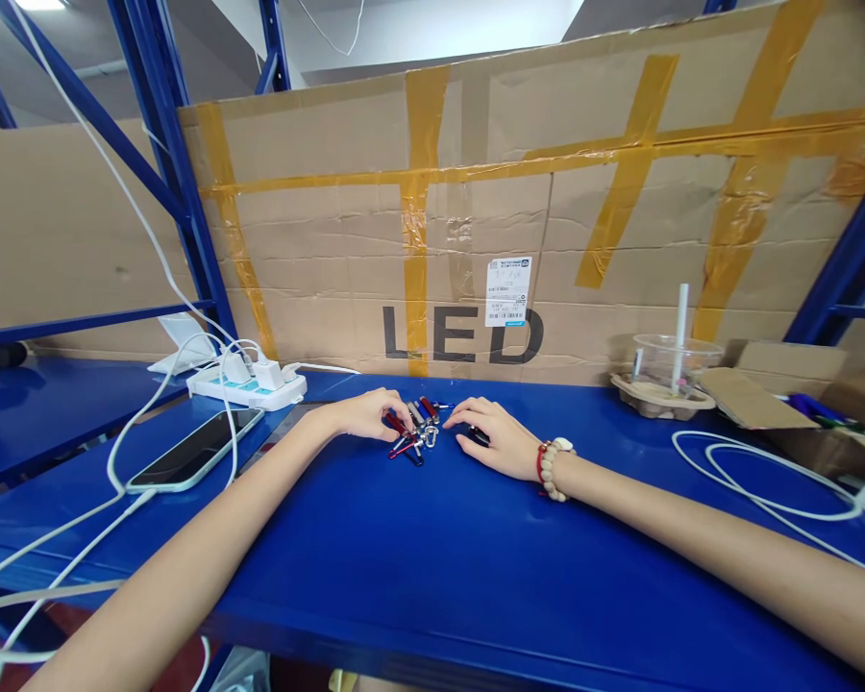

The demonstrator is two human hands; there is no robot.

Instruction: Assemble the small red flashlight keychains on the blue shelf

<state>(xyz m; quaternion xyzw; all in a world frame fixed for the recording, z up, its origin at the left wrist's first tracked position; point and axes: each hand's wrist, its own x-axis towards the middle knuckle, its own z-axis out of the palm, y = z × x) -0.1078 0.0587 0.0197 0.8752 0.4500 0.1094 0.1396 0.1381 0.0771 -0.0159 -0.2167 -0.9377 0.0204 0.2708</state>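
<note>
A small heap of carabiner clips (429, 437), in red, black and silver, lies on the blue tabletop between my hands. My left hand (373, 413) is at the heap's left side, its fingers curled and closed on a small red clip (395, 421). What exactly this piece is cannot be made out fully, as the fingertips cover part of it. To the right of the heap rests my right hand (501, 439), palm down with fingers apart. A small black object (478, 435) shows beneath it, between thumb and fingers, partly hidden. Beads and a red cord circle the right wrist.
A phone (194, 452) with a white cable lies at left, near a white power strip (249, 384). A taped cardboard sheet (317, 259) stands behind. At right are a plastic cup (663, 360) in a carrier, a coiled white cable (750, 495) and an opened box (822, 452).
</note>
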